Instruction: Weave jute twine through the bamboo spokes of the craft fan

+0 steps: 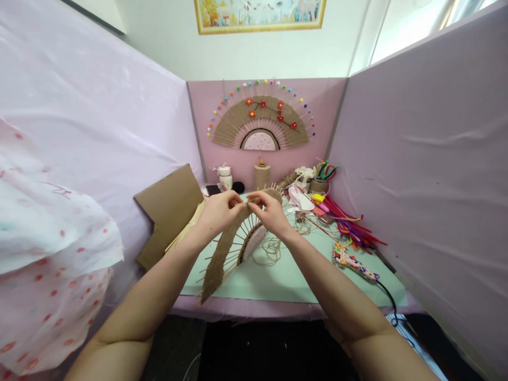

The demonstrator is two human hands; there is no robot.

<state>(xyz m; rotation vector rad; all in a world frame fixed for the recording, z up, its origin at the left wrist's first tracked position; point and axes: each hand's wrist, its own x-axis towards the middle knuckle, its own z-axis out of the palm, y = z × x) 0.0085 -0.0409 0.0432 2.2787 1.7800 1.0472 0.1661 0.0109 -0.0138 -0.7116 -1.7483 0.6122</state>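
Observation:
A half-made fan of thin sticks woven with brown twine (pixel 216 267) stands tilted over the table, its pale half-round base (pixel 254 241) facing right. At the upper part of its woven band, my left hand (pixel 222 210) pinches with thumb and forefinger. Close beside it, my right hand (pixel 271 209) is also pinched on the band. The fingertips of both hands nearly meet, and whether a loose strand of twine lies between them is too small to tell. Loose twine (pixel 270 251) lies in coils on the table just right of the fan.
A finished fan (pixel 262 114) with red flowers hangs on the pink back panel. Below it stand a twine spool (pixel 262 175) and a white bottle (pixel 225 179). Cardboard (pixel 170 206) leans left. Coloured pipe cleaners (pixel 353 225) and a patterned glue gun (pixel 355 263) with its cord lie right.

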